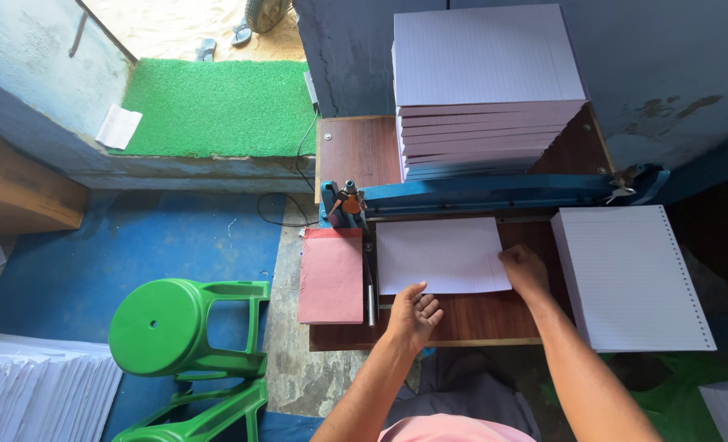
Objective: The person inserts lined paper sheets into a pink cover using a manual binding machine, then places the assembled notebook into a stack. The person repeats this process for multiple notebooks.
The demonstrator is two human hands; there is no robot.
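White ruled sheets [442, 254] lie flat on the dark wooden bench [495, 315], square against the blue punching machine [495, 195] that runs across the bench behind them. How many sheets make up this small batch cannot be told from above.

At the near edge of the sheets, the left hand [413, 315] rests with its fingers [429, 311] loosely curled and slightly spread, the thumb touching the paper's lower edge; nothing is gripped in it. On the sheets' near right corner, the right hand [524, 270] presses flat, its fingers bent down onto the paper; their tips are hard to make out, and whether they pinch the edge cannot be told.

Left of the sheets, past a narrow metal guide bar [370, 282], lies a pink card cover [331, 274] at the bench's left end. Behind the machine stands a tall stack of lilac-tinted ruled paper [483, 90], its base hidden by the blue bar. To the right, a thick pad with a punched edge [634, 278] overhangs the bench.

On the blue floor at left stand green plastic stools [188, 327], the lower one cut off by the frame. A pile of white paper [36, 385] is cropped at the lower left corner. A green mat [217, 106] lies in the doorway beyond.
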